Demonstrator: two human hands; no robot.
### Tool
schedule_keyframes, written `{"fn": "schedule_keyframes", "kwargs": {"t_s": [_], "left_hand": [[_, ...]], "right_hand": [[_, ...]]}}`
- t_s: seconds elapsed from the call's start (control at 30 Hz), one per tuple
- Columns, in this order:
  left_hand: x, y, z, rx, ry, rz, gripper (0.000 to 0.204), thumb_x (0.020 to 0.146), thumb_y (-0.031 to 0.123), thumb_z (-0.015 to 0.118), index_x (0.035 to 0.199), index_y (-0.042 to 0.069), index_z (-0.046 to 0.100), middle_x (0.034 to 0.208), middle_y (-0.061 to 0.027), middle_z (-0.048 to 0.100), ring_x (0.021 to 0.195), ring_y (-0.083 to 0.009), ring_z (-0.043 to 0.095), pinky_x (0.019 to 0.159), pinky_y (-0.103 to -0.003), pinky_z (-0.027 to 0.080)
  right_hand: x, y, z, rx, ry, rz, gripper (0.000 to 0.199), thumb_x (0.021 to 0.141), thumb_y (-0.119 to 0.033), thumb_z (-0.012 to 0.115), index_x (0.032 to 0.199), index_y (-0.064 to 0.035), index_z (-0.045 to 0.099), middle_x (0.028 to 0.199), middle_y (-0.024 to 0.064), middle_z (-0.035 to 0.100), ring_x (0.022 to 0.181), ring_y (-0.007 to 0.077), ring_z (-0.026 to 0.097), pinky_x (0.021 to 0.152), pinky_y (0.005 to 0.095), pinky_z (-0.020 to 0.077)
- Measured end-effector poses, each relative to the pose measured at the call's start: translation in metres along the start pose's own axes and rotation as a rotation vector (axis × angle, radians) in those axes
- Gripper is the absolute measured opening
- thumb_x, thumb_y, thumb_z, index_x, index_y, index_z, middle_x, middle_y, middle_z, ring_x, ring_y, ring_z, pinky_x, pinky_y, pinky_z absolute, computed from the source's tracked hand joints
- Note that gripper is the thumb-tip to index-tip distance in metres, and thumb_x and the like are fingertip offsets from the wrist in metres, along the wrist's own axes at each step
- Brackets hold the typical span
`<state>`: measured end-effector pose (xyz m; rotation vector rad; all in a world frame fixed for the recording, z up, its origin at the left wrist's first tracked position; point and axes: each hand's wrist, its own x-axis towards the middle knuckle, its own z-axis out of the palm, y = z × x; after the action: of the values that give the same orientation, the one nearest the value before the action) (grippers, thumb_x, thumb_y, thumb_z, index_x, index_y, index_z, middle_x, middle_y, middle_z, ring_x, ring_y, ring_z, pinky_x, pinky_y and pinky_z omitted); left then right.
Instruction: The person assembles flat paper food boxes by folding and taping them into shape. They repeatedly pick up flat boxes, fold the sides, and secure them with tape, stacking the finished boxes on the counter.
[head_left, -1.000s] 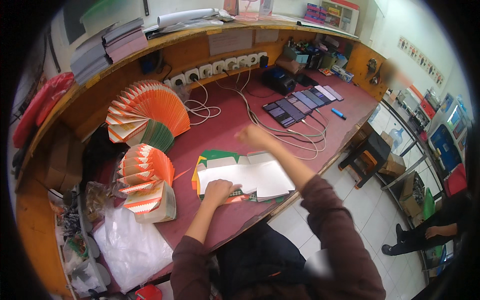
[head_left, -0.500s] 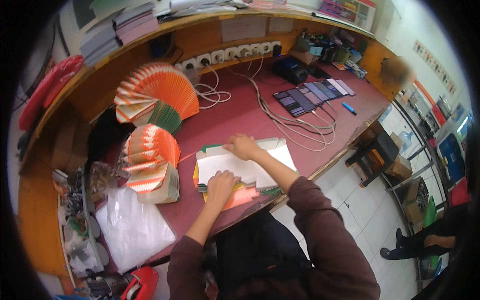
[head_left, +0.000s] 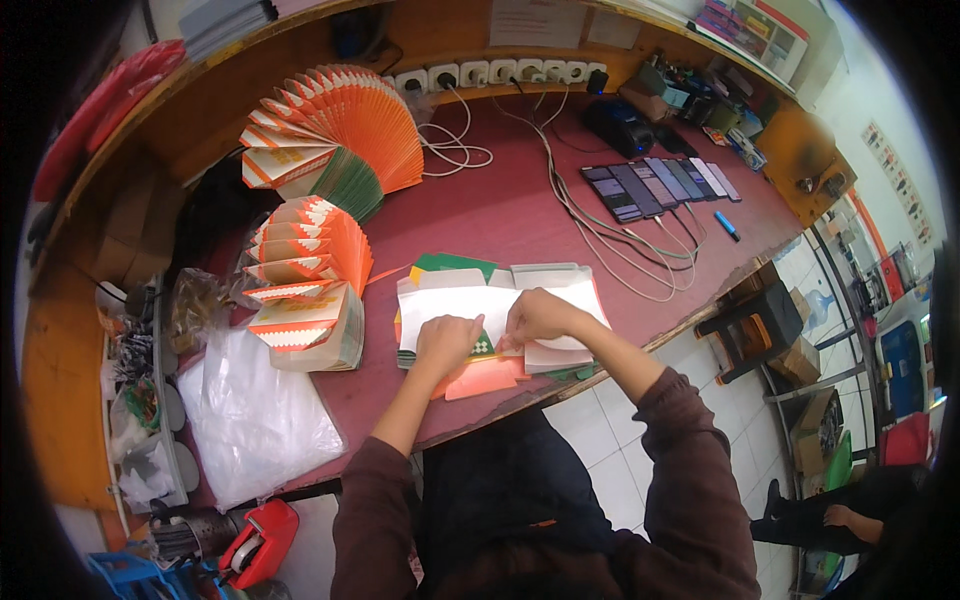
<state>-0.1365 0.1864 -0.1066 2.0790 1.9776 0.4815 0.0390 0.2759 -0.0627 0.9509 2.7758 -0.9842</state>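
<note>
- White sheets (head_left: 448, 298), blank side up, spread nearly flat at the tabletop's (head_left: 520, 220) 6 o'clock edge; whether creased or overlapping midway, unclear.
- Green sheet (head_left: 455, 263), partly covered, jutting out toward 11 o'clock.
- Orange-pink sheet (head_left: 478, 382), poking out beneath toward 7 o'clock.
- Patterned green patch (head_left: 483, 346), showing toward 6 o'clock.

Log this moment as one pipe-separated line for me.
Left hand: on white card | Right hand: fingers bent down, at same card | Left: orange folded stacks | Far right: phone row
</note>
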Motion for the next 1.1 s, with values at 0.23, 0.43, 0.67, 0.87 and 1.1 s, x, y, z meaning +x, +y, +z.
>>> {"fn": "schedule_keyframes", "kwargs": {"t_s": [0.23, 0.43, 0.67, 0.87, 1.1], "left_hand": [[-0.012, -0.002, 0.015, -0.016, 0.1, 0.074, 0.052, 0.094, 0.036, 0.04, 0.059, 0.005, 0.063, 0.061, -0.0175, 0.061, 0.058, -0.0336, 0.06, 0.059, -0.045, 0.047], [-0.003, 0.002, 0.003, -0.046, 0.052, -0.028, 0.054, 0.093, 0.038, 0.039, 0.062, 0.001, 0.063, 0.064, -0.0204, 0.061, 0.063, -0.0376, 0.06, 0.065, -0.047, 0.047], [0.004, -0.009, -0.009, -0.143, -0.049, -0.049, 0.055, 0.093, 0.04, 0.038, 0.068, 0.0, 0.065, 0.073, -0.0232, 0.063, 0.072, -0.0402, 0.061, 0.07, -0.049, 0.047], [-0.007, -0.007, -0.001, -0.032, -0.04, 0.025, 0.054, 0.093, 0.04, 0.039, 0.067, 0.002, 0.066, 0.068, -0.0204, 0.062, 0.066, -0.0381, 0.061, 0.066, -0.048, 0.047], [-0.01, -0.008, 0.005, -0.02, 0.081, 0.1, 0.052, 0.092, 0.039, 0.042, 0.062, 0.005, 0.065, 0.063, -0.0175, 0.062, 0.061, -0.0342, 0.061, 0.06, -0.044, 0.048]], "right_hand": [[0.026, 0.011, 0.019, -0.148, 0.181, 0.344, 0.063, 0.047, -0.038, 0.087, 0.091, -0.0087, 0.053, 0.095, 0.01, 0.061, 0.092, 0.0283, 0.058, 0.078, 0.0375, 0.0434], [-0.034, 0.006, 0.049, -0.182, 0.472, 0.092, 0.054, 0.061, -0.041, 0.078, 0.098, -0.0097, 0.053, 0.101, 0.0084, 0.052, 0.097, 0.0274, 0.05, 0.083, 0.0418, 0.037], [-0.078, -0.001, 0.046, -0.508, 0.493, -0.103, 0.051, 0.063, -0.05, 0.072, 0.093, -0.0097, 0.062, 0.092, 0.007, 0.056, 0.087, 0.0261, 0.055, 0.075, 0.0393, 0.0455], [-0.011, 0.01, -0.015, -0.326, -0.124, 0.074, 0.06, 0.076, -0.059, 0.058, 0.062, -0.0011, 0.065, 0.062, 0.0172, 0.061, 0.065, 0.0342, 0.061, 0.063, 0.0439, 0.0481], [-0.011, 0.034, 0.036, -0.461, 0.606, -0.039, 0.025, 0.085, -0.026, 0.054, 0.079, -0.0031, 0.062, 0.078, 0.013, 0.058, 0.079, 0.0297, 0.056, 0.069, 0.0449, 0.0435]]}}
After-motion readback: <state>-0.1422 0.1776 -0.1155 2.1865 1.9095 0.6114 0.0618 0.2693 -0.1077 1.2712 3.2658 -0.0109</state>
